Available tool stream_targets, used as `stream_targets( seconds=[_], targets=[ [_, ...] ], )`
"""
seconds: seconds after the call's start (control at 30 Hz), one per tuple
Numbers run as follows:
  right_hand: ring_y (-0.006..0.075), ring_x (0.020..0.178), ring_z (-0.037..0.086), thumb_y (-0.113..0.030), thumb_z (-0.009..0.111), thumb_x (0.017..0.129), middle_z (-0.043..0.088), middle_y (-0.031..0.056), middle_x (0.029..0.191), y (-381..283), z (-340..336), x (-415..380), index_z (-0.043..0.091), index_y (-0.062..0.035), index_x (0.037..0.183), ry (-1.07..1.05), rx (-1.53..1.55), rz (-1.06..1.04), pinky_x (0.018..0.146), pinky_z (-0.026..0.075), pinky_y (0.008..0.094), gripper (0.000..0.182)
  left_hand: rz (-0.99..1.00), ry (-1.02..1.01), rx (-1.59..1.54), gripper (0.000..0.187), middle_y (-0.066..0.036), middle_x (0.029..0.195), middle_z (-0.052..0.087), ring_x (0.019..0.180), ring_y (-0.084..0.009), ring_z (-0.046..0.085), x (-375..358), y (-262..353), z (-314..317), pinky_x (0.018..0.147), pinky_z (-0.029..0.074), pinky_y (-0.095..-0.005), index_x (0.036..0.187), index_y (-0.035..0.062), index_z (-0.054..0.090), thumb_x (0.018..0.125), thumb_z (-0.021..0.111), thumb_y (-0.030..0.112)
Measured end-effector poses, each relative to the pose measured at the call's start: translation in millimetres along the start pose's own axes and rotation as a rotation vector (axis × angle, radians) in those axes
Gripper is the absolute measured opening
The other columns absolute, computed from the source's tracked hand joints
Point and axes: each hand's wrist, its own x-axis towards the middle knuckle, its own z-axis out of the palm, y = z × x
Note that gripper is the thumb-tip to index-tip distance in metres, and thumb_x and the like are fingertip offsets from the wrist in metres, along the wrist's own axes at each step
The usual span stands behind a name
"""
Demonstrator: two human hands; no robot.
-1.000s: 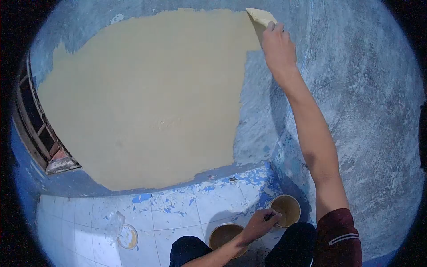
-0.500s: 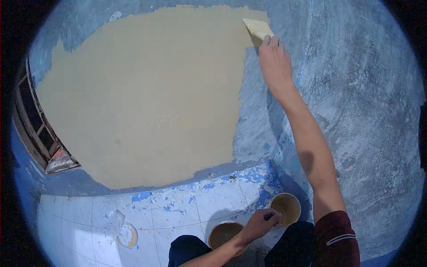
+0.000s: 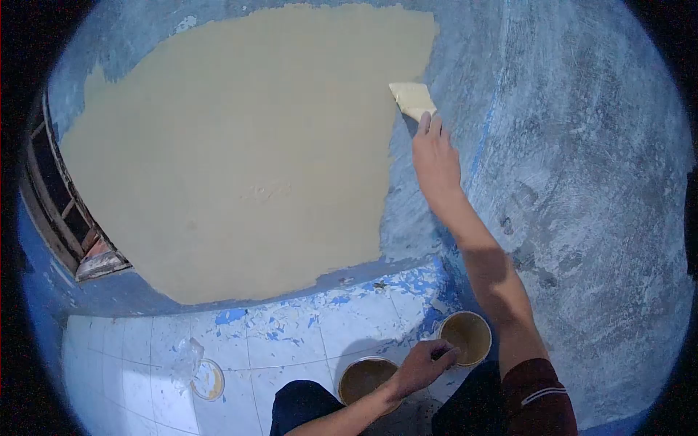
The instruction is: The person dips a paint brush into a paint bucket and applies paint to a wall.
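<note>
My right hand (image 3: 436,163) is closed around a wide, flat paintbrush (image 3: 412,98) coated in cream paint. The brush lies against the wall at the right edge of a large beige painted patch (image 3: 247,145). Low in the view, my left hand (image 3: 424,367) is curled, fingers and thumb drawn together, above the gap between two round buckets. What it holds, if anything, cannot be made out. One bucket (image 3: 469,338) stands just right of that hand, with brownish contents or inner walls. The other bucket (image 3: 363,378) is partly hidden behind my left wrist.
Bare blue-grey wall (image 3: 582,182) continues to the right, meeting at a corner. A wooden-framed window (image 3: 62,196) is at the left. Blue paint flakes litter the white floor tiles (image 3: 291,385). A clear plastic bag (image 3: 190,360) lies by a round, beige-smeared lid (image 3: 209,381).
My right hand has moved the brush down along the patch's right edge, leaving beige at the upper right corner. My left hand stays by the buckets.
</note>
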Motion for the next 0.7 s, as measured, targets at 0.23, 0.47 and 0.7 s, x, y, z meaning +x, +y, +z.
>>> stream_targets(
  seconds=[0.23,0.47,0.7],
  targets=[
    [0.0255,0.088,0.062,-0.002,0.054,0.083,0.052,0.014,0.098,-7,10,-34,0.046,0.0062,0.118,-0.081,0.003,-0.009,0.062,0.059,0.0305,0.037,0.054,0.035,0.002,0.035,-0.009,0.072,0.065,0.065,-0.0133,0.059,0,-5,2,0.063,0.047,-0.031,0.09,-0.0026,0.067,0.092,0.058,0.031],
    [0.0251,0.09,0.061,-0.001,0.056,0.081,0.053,0.0144,0.101,9,-30,-32,0.051,0.0085,0.115,-0.087,0.002,-0.014,0.063,0.059,0.0282,0.036,0.048,-0.001,0.043,0.037,-0.006,0.077,0.065,0.071,-0.0114,0.057,1,-6,0,0.067,0.047,-0.0306,0.093,0.0,0.066,0.095,0.055,0.035],
    [0.0266,0.088,0.063,-0.003,0.057,0.082,0.055,0.0161,0.1,30,-61,56,0.052,0.0082,0.111,0.166,-0.054,-0.011,0.062,0.059,0.0312,0.032,0.04,-0.027,0.064,0.039,-0.009,0.079,0.066,0.074,-0.0149,0.06,2,-3,-2,0.07,0.048,-0.0328,0.091,-0.0004,0.066,0.096,0.053,0.036]
  ],
)
